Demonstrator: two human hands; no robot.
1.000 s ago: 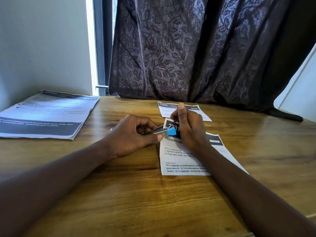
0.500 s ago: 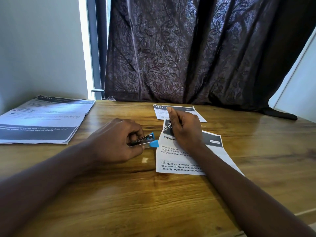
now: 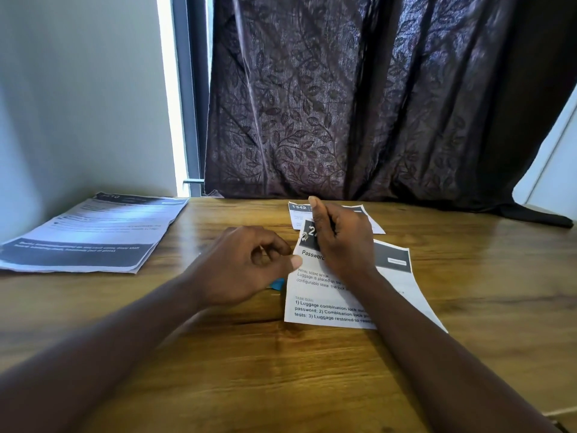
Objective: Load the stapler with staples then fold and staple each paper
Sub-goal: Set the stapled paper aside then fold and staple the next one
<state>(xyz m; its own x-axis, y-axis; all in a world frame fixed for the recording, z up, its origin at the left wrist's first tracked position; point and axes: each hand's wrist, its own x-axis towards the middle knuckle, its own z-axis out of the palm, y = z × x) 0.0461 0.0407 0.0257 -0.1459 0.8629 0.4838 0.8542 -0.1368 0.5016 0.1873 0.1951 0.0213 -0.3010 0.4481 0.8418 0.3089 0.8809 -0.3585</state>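
A folded printed paper (image 3: 337,296) lies on the wooden table (image 3: 281,370). A staple (image 3: 305,236) sits in its top left corner. My right hand (image 3: 342,242) rests on the paper's upper part, fingers curled on it and thumb raised. My left hand (image 3: 249,265) is loosely curled just left of the paper, its thumb tip touching the paper's left edge. Only the blue tip of the stapler (image 3: 278,284) shows from under that hand; whether the hand grips it is hidden. A second folded paper (image 3: 298,214) lies behind, partly covered by my right hand.
A stack of flat printed sheets (image 3: 93,232) lies at the table's far left, near the wall. A dark patterned curtain (image 3: 343,104) hangs behind the table's back edge. Bare wood stretches across the front and right.
My left hand has drawn the stapler away from the paper's corner, down and to the left. The stapler, earlier held out between the fingers, is now mostly hidden under the hand. The right hand stays on the paper.
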